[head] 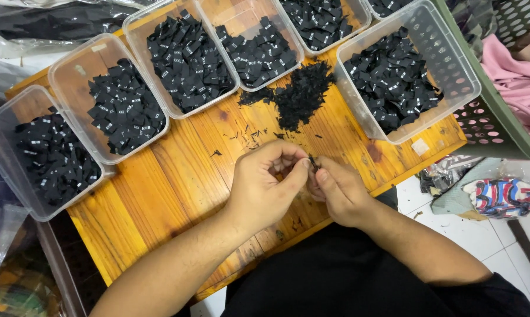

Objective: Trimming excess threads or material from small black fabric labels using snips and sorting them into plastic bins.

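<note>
1. I'm seeing both hands meeting over the wooden table (177,176), near its front edge.
2. Left hand (265,188) is pinching a small black label (313,161) w/ thumb + fingers closed on it.
3. Right hand (338,191) is touching the same label, fingers curled shut; can't tell how much it's gripping.
4. Loose label pile (303,94) is lying just behind the hands, mid-table.
5. Clear plastic bins (447,64) of black labels are ringing the table's far side.
</note>
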